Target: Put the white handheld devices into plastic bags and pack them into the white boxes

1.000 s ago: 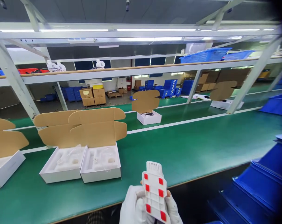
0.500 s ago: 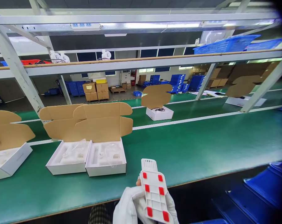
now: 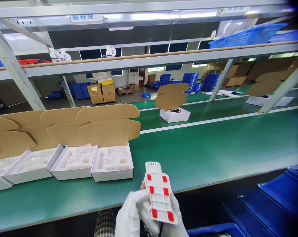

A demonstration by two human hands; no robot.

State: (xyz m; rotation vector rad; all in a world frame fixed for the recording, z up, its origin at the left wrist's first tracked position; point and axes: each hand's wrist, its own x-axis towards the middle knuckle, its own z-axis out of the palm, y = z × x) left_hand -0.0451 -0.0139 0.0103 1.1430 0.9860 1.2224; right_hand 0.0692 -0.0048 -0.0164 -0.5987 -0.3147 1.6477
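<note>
Open boxes (image 3: 112,164) have drifted right along the green conveyor belt (image 3: 213,151). Gloved left hand (image 3: 131,215) and right hand (image 3: 175,217) both grip the white red-padded plate (image 3: 160,197); blue bins (image 3: 269,204) at right.

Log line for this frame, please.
hands: gloved left hand and right hand hold white part | red pads face up | open boxes ahead

Hands (image 3: 149,214) are covered in white cloth gloves, matt. White plastic part (image 3: 159,194) is moulded smooth, with red patches. Counter (image 3: 213,148) is surfaced in matt green belt. Boxes (image 3: 113,163) are made of brown corrugated card, white outside, lined with white trays. Frame (image 3: 15,72) is painted metal.
</note>
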